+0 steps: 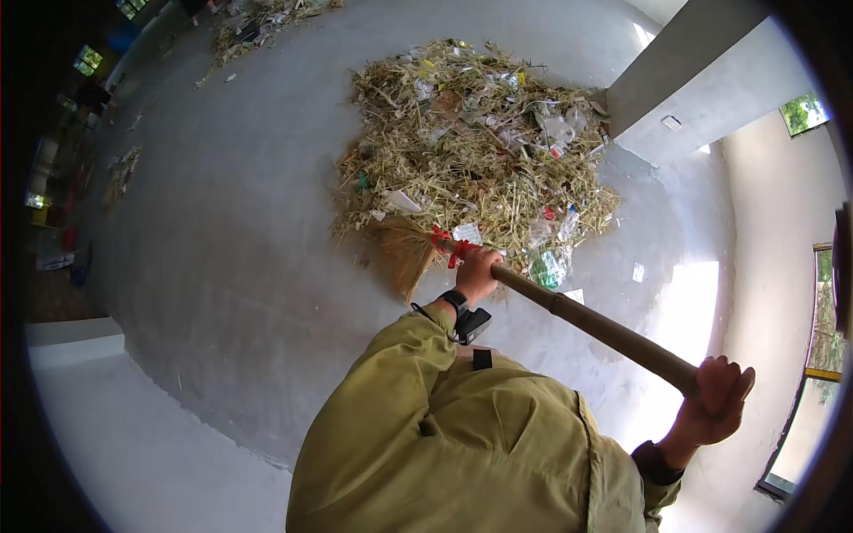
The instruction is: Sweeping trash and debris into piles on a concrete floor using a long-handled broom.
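A broom with a thick bamboo handle (613, 329) slants across in front of me. My left hand (478, 274) is wrapped round the lower handle, just behind the red ties (453, 246). My right hand (715, 401) grips the top end of the handle at the right. The tan bristle head (404, 258) meets the near left edge of a big heap of straw and litter (480, 142). Mixed into the heap are plastic bags (558, 131), paper scraps and a clear green bottle (547, 268).
Beyond the heap at the right stands a square grey pillar (684, 80). A second litter heap (267, 22) lies far left, with a small pile (122, 173) nearer. A low white ledge (75, 342) is at the left, a window (813, 400) at the right.
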Tool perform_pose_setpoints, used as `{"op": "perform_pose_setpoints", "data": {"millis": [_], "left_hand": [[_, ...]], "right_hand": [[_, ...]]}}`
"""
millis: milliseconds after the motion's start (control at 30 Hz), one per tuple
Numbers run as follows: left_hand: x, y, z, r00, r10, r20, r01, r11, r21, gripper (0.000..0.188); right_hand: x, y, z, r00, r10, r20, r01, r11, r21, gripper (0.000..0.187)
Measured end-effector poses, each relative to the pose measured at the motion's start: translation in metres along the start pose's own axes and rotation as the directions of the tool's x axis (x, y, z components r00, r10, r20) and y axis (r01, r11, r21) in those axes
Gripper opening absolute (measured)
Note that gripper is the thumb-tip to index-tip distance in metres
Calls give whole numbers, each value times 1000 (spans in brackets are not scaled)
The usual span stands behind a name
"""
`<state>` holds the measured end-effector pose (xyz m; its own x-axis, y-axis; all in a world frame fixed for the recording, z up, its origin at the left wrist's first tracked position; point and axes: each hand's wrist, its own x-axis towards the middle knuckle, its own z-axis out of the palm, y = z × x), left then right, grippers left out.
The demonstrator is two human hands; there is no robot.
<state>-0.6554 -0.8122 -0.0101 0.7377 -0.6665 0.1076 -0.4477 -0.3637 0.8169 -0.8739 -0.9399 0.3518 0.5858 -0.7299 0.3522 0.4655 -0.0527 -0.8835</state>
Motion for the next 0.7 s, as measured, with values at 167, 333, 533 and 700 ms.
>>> {"op": "perform_pose_setpoints", "data": {"millis": [167,333,533,700], "left_hand": [[31,5,-2,999,22,28,-21,999,-25,18],[62,24,-5,991,111,-70,-113,993,-34,15],[62,38,-7,984,130,-126,-134,991,-27,14],[14,71,5,985,165,48,-166,986,13,10]], "right_hand": [[-9,-5,5,999,-41,23,42,999,-15,25],[-19,-20,6,994,-91,54,91,996,0,26],[-21,-29,5,956,-155,248,131,985,108,17],[-31,-73,-48,786,-368,-496,323,930,-178,46]]}}
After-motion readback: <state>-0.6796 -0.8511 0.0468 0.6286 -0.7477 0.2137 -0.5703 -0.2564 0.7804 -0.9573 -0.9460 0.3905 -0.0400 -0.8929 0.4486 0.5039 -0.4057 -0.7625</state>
